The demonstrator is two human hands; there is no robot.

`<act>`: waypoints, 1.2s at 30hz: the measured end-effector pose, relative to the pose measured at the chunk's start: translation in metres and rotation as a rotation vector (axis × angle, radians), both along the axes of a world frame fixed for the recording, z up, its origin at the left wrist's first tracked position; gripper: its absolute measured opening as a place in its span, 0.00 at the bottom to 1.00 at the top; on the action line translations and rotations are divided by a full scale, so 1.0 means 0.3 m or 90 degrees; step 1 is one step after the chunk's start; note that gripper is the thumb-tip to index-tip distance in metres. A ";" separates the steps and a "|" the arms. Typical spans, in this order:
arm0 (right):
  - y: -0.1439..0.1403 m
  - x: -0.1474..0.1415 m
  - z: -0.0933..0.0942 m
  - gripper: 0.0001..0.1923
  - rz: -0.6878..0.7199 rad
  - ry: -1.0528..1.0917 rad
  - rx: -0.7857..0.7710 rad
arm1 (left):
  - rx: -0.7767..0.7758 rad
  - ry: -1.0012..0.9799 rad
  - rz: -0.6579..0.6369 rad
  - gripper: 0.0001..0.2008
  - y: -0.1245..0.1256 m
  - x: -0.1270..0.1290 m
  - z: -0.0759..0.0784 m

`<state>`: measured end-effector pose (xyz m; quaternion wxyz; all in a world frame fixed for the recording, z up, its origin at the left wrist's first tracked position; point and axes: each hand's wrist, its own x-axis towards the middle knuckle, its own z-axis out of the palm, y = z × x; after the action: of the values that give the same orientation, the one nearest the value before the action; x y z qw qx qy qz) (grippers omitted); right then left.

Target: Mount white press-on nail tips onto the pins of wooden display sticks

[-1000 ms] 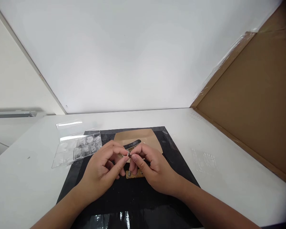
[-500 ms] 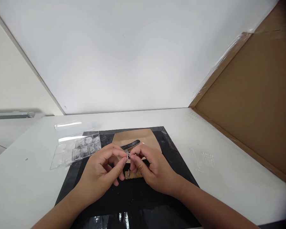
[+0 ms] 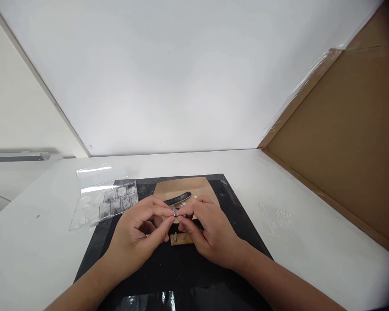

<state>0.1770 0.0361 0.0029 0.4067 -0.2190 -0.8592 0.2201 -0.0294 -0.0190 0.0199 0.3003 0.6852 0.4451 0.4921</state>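
Observation:
My left hand and my right hand meet over the middle of the black mat, thumbs and forefingers closed in a pinch. Between their fingertips sits a small shiny piece, too small to name. Just behind the fingers is a brown paper tray, which holds a black curved nail file and a few small white bits. Below my fingertips lies a small tan block with a little greyish peg-like piece on it; my right hand partly covers the block.
A clear plastic box with compartments of white nail tips stands at the left, partly on the mat, its clear lid behind it. The white table meets a white wall at the back. A cardboard panel stands along the right.
My right hand's fingers have shifted slightly around the small piece, and my left hand's lower fingers have curled in. More of the tan block shows. The view has tilted a little.

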 end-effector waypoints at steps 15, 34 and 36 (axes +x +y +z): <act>-0.013 -0.017 -0.025 0.04 0.006 -0.004 0.052 | 0.228 0.185 0.038 0.09 0.006 -0.023 -0.042; -0.024 -0.008 0.025 0.05 0.083 0.110 -0.243 | 0.130 0.060 -0.018 0.12 0.002 -0.018 -0.045; -0.023 -0.005 0.023 0.06 0.069 0.123 -0.189 | 0.100 0.024 -0.018 0.12 -0.001 -0.013 -0.045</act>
<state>0.1755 0.0292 0.0098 0.4379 -0.2080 -0.7849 0.3858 -0.0333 -0.0192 0.0065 0.2442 0.7219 0.4014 0.5081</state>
